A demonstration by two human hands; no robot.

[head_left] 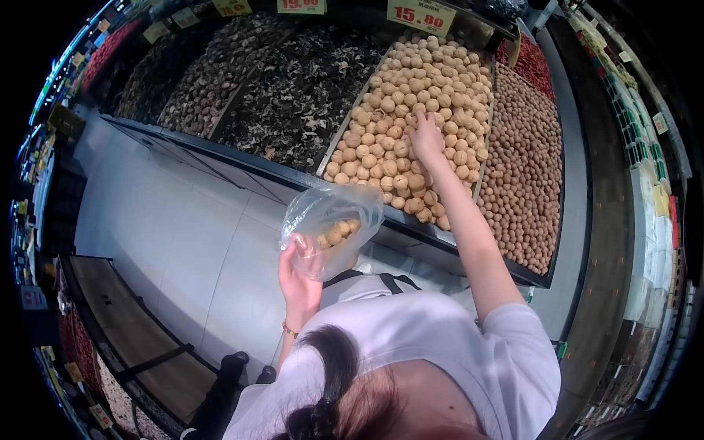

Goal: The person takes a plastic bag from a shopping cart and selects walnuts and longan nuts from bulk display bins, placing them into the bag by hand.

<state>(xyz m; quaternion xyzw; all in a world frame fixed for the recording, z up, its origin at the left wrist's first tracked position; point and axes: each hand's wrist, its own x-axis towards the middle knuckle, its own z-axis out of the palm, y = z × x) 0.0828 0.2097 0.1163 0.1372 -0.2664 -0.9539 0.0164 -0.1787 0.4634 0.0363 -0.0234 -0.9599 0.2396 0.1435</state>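
Note:
My left hand grips a clear plastic bag by its side and holds it in front of the display. Several tan walnuts lie inside the bag, whose mouth gapes toward the bin. Stretched forward, my right hand is down among the heaped walnuts, its fingers bent and closed round a walnut. That walnut is largely hidden by the fingers.
Right of the walnuts is a bin of smaller brown round nuts or fruits. Dark dried fungus and dried mushrooms fill bins to the left. A price sign stands behind. A wooden-topped low unit is at lower left.

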